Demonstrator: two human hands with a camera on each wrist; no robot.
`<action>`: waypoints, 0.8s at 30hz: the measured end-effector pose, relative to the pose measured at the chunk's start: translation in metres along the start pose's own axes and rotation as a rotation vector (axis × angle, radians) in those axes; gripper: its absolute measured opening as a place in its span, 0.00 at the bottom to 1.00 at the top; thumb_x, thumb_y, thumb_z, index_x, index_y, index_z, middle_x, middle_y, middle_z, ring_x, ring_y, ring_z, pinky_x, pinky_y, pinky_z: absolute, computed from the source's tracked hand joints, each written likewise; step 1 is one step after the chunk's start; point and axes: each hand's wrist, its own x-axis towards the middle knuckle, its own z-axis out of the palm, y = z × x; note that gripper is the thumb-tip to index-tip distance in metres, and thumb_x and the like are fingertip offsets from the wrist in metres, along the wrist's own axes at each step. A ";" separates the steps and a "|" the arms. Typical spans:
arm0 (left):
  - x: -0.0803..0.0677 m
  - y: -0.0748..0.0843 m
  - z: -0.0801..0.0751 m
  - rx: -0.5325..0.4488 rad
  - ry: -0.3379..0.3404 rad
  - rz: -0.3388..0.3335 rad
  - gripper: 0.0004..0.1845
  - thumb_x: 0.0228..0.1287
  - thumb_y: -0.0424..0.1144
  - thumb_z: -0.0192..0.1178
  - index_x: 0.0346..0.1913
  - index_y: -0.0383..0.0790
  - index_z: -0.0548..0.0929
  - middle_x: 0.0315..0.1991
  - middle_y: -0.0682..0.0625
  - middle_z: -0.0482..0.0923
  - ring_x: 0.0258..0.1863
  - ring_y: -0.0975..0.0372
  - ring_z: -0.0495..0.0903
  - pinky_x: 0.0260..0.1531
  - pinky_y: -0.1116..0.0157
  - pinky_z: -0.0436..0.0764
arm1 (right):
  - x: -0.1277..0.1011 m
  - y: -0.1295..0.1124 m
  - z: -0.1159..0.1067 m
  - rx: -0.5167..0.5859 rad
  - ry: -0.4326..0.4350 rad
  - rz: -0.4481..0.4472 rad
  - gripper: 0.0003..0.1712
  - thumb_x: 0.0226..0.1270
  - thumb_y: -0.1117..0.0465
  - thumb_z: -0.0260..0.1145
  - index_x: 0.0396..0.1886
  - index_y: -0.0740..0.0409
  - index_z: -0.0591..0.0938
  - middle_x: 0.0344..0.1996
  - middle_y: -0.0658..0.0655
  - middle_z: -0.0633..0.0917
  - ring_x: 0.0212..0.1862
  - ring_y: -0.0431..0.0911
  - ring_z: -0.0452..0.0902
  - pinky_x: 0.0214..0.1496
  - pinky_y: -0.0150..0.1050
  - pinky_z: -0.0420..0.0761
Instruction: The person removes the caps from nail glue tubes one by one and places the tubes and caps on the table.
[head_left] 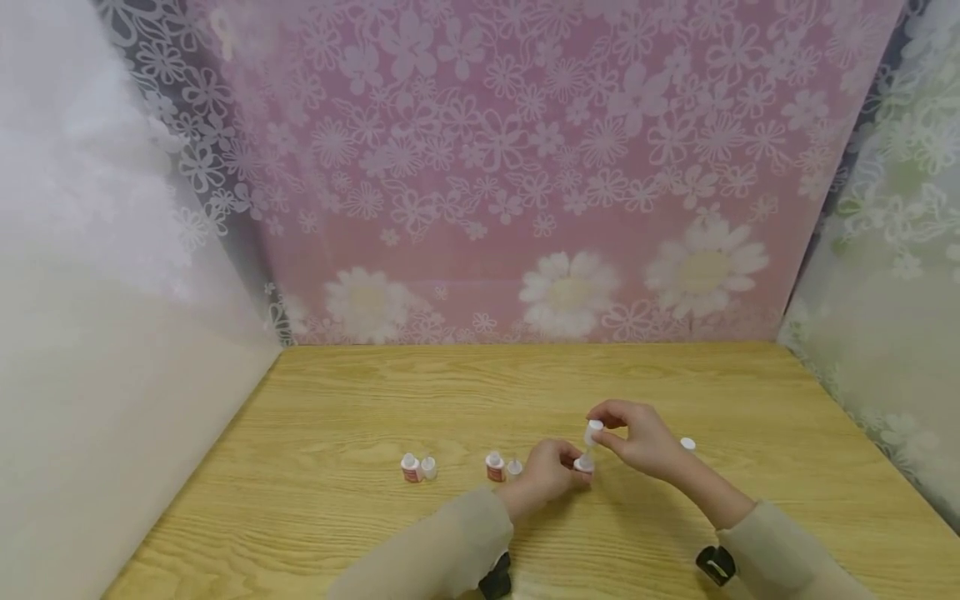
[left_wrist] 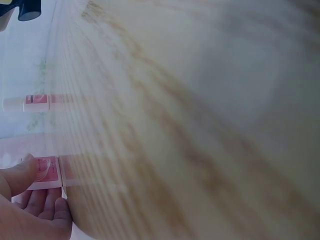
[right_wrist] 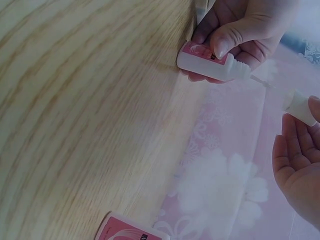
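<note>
Head view: your left hand (head_left: 551,475) grips a small pink-labelled bottle (head_left: 584,464) at lower centre of the table (head_left: 360,392), while your right hand (head_left: 637,437) pinches its white cap (head_left: 593,432) just above. Left wrist view: thumb and fingers wrap the bottle (left_wrist: 47,172), lower left. Right wrist view: the cap (right_wrist: 300,107) sits at right, apart from the bottle's nozzle.

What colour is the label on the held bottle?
Pink, on a white bottle; the right wrist view shows it best.
</note>
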 end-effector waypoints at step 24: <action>0.002 -0.001 -0.001 0.007 -0.002 -0.022 0.07 0.45 0.30 0.68 0.29 0.40 0.80 0.23 0.56 0.75 0.24 0.68 0.72 0.25 0.71 0.73 | -0.002 0.002 0.000 -0.007 0.004 -0.006 0.08 0.55 0.69 0.64 0.36 0.59 0.79 0.33 0.51 0.81 0.35 0.46 0.76 0.37 0.46 0.76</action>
